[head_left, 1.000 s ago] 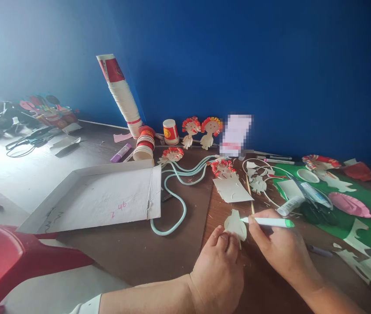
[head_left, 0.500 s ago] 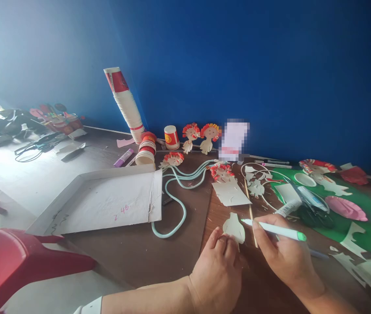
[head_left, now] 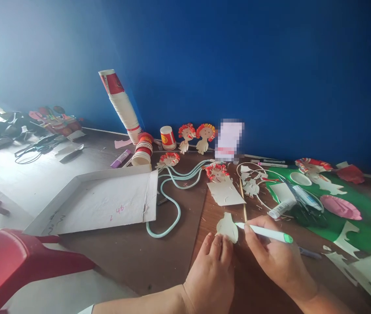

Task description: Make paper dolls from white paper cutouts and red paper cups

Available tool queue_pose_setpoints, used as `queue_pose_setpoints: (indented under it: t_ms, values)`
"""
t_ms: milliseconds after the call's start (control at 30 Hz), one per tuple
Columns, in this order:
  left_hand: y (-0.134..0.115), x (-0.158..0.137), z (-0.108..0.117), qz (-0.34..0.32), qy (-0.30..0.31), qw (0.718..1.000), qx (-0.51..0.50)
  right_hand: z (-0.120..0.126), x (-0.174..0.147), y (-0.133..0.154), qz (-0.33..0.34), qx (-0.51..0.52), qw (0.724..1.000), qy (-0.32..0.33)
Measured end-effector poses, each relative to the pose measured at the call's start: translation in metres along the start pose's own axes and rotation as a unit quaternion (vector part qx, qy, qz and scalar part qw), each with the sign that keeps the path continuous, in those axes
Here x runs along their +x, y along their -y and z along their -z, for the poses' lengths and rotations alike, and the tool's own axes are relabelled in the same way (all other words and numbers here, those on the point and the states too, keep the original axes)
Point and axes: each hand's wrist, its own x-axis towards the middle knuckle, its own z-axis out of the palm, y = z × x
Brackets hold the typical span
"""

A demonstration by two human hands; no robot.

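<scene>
A small pale paper cutout (head_left: 227, 226) with a narrow neck and rounded body lies flat on the brown tabletop. My left hand (head_left: 212, 270) rests on its lower edge, fingers stretched out and pressing it down. In my right hand (head_left: 275, 255) is a white marker pen (head_left: 267, 232) with a green end, gripped between thumb and fingers. Its light green tip is at the cutout's upper right edge; whether it touches the paper I cannot tell. Just above the cutout lies a squarish white paper piece (head_left: 226, 194), and a thin wooden stick (head_left: 243, 198) runs beside it.
Paper dolls with red fringed heads (head_left: 206, 133) stand against the blue wall. A leaning stack of paper cups (head_left: 123, 107), a shallow white box lid (head_left: 103, 200) and a looped pale cord (head_left: 172, 209) are to the left. Right are a green mat (head_left: 368, 218), scraps and a pink paper piece (head_left: 340, 206).
My left fingers have straightened and lie flatter on the cutout. The marker stays at the cutout's right side. The whole view has shifted slightly.
</scene>
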Motion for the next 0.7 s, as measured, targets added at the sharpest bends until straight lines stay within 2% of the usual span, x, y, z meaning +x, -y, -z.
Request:
queue_pose_setpoints:
  t_ms: [100, 200, 400, 700]
  values:
    - [-0.005, 0.003, -0.003, 0.025, -0.009, 1.0, -0.006, -0.001, 0.001, -0.001, 0.001, 0.001, 1.0, 0.004]
    - [-0.009, 0.005, -0.008, 0.053, -0.045, 0.998, -0.003, -0.001, 0.001, -0.002, -0.002, 0.006, 1.0, 0.008]
    - [-0.01, 0.007, -0.012, 0.067, -0.098, 0.993, -0.001, -0.001, 0.002, -0.001, -0.002, 0.012, 1.0, 0.017]
    - [-0.013, 0.01, -0.009, 0.087, -0.11, 0.99, 0.01, -0.002, 0.002, -0.002, 0.004, 0.004, 0.999, 0.036]
